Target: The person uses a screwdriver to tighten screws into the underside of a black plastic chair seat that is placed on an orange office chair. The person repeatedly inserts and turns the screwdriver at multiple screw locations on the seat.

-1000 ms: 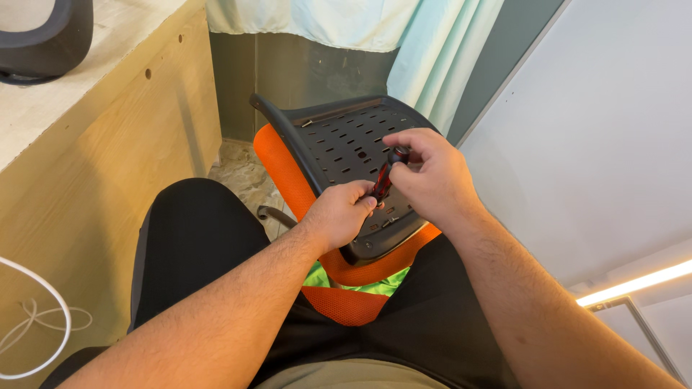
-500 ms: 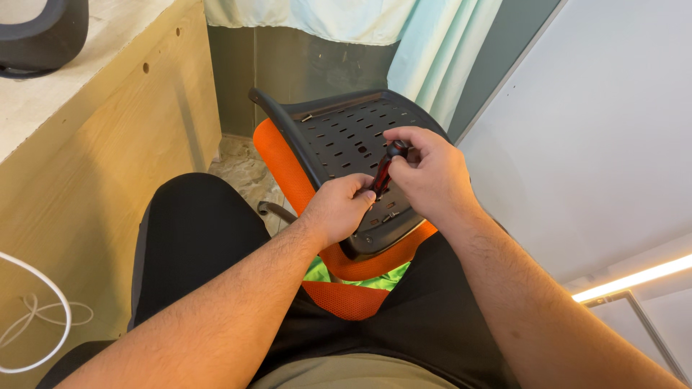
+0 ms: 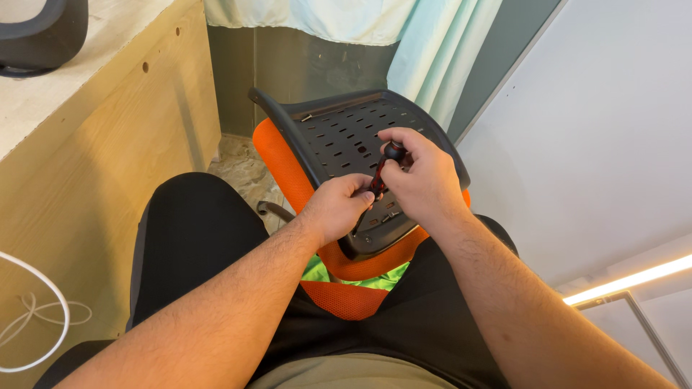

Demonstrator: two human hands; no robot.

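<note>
1. While my right hand pinched the screwdriver by its knob, my left hand clamped its lower shaft against the black seat panel.
2. It looked light, rigid, and slippery; the ribbed handle between both grips seemed the best hold.

Matt black perforated plastic chair shell, orange mesh cloth cushion, pale wood-grain cabinet side, glossy red-black screwdriver handle

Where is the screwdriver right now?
Centre of the head view: the screwdriver is held between right hand and left hand, against the black slotted chair panel.

screwdriver tip hidden by left hand
</note>
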